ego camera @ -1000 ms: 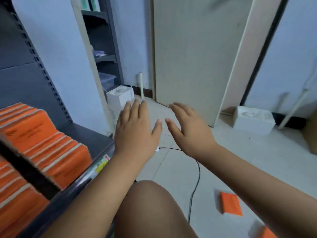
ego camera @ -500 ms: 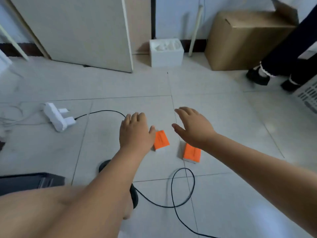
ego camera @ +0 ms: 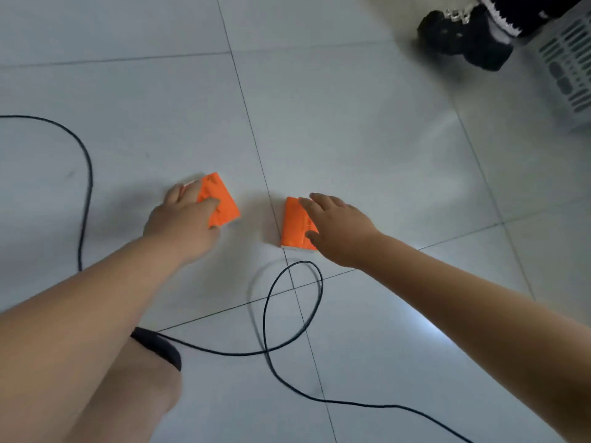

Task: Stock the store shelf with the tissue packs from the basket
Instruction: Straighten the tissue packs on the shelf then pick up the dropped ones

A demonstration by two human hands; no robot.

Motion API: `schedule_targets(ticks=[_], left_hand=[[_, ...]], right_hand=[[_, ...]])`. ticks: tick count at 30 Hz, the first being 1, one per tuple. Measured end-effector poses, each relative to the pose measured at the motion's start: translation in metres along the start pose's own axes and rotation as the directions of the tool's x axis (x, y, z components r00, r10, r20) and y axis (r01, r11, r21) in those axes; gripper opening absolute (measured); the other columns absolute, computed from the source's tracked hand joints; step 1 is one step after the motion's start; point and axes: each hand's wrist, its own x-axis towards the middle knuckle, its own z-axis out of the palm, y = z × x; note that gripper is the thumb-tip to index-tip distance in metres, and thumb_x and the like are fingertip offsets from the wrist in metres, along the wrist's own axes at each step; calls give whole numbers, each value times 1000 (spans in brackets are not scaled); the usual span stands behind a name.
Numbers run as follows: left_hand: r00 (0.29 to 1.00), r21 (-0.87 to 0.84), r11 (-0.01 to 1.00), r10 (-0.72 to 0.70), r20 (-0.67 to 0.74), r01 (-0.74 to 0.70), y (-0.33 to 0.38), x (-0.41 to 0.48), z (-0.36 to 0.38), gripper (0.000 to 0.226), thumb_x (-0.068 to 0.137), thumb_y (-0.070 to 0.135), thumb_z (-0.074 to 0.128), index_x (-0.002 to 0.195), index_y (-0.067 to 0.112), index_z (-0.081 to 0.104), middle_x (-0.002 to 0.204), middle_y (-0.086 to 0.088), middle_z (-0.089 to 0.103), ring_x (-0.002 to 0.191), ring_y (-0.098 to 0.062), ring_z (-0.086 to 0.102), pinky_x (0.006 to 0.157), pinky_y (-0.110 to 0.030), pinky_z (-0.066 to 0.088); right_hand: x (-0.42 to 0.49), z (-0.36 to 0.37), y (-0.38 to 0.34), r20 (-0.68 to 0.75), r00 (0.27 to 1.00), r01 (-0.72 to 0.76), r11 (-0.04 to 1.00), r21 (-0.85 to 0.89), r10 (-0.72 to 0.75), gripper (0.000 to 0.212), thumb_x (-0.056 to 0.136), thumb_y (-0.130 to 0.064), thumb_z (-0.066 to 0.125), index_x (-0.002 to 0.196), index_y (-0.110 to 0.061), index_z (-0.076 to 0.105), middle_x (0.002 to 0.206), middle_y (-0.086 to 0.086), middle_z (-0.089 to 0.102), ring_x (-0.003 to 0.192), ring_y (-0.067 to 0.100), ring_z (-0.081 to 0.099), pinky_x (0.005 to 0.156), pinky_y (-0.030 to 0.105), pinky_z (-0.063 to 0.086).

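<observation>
**A:** Where are the tissue packs to be found?

**B:** Two are seen on the floor (ego camera: 367, 148), not in the basket (ego camera: 572, 65), which is glimpsed far beyond the right hand (ego camera: 339, 228). The left pack (ego camera: 220, 199) is covered in part by the left hand (ego camera: 182, 219). The right pack (ego camera: 294, 225) lies under the fingers of the right hand.

**A:** How are the hands held?

**B:** They are held apart, one to each pack. The right hand is spread flat, with the fingers straight over the top and the thumb set at the near edge, and nothing is clamped yet. The left hand is laid across its pack with the thumb on top. Whether a pinch has been closed cannot be told through the blur.

**A:** Why one hand to each?

**B:** Probably so that both may be lifted together and carried to the shelf, which is not in view.

**A:** What should be minded?

**B:** A black cable (ego camera: 268, 314) is looped just nearer than the right hand, and it could be snagged. A shoe (ego camera: 467, 36) is also seen beside the basket.
</observation>
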Motion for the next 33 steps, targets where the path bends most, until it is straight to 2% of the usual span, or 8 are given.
schedule_targets(ticks=[3,7,9,12,19,23,28,33], left_hand=[[996,-30,1000,-5,89,8,-14,34,17,52,97,33,61,147,33,50,174,-2,4,159,-32,4,121,-54,30],[999,-165,986,4,-33,-9,-31,58,27,33,86,33,81,112,19,65,152,-14,44,146,-36,33,114,-52,39],[991,-192,979,-89,-100,69,-37,64,24,56,73,35,92,116,18,61,135,-14,51,133,-39,42,107,-53,43],[960,-255,929,-281,-9,270,-51,71,23,107,57,57,95,144,18,46,147,-13,44,140,-38,38,111,-49,40],[889,-664,647,-455,59,375,-77,41,-11,60,71,30,95,110,10,54,99,-4,59,93,-28,61,62,-33,38],[890,-862,400,-442,116,311,-101,19,-114,42,81,22,86,115,16,61,119,-17,72,94,-26,70,61,-31,53],[916,-937,337,-398,-55,90,-110,-99,-242,26,91,13,76,114,17,64,102,-5,75,86,-17,72,72,-35,61],[766,-971,185,-599,-235,-154,-146,-253,-292,38,92,12,74,129,11,65,112,-8,79,98,-23,77,81,-42,63]], right_hand=[[25,17,12,21,1000,11,999,-44,-10,70,103,-36,50,164,-22,17,167,4,25,151,30,30,118,43,36],[48,25,14,61,998,3,1000,28,-5,89,95,-38,61,166,-25,8,164,3,30,145,29,37,112,43,41],[56,26,9,57,997,-59,987,148,51,100,87,-39,71,165,-25,11,152,4,41,136,28,44,103,41,46],[66,28,-1,63,990,-142,954,266,130,80,69,-41,86,138,-22,51,121,2,49,112,25,53,86,39,53],[57,-14,-51,-87,981,-86,786,613,175,48,78,-23,83,109,-20,46,96,-1,60,87,22,60,70,42,52],[40,-89,-89,-257,939,63,619,783,229,48,82,-26,85,114,-24,49,103,-6,61,92,13,63,73,32,54],[2,-194,-150,-362,912,274,371,887,191,46,83,-26,86,117,-26,54,108,1,73,96,21,74,85,43,63],[-51,-269,-232,-472,881,468,177,866,-20,47,88,-19,83,125,-15,55,107,6,77,94,24,77,76,44,65]])
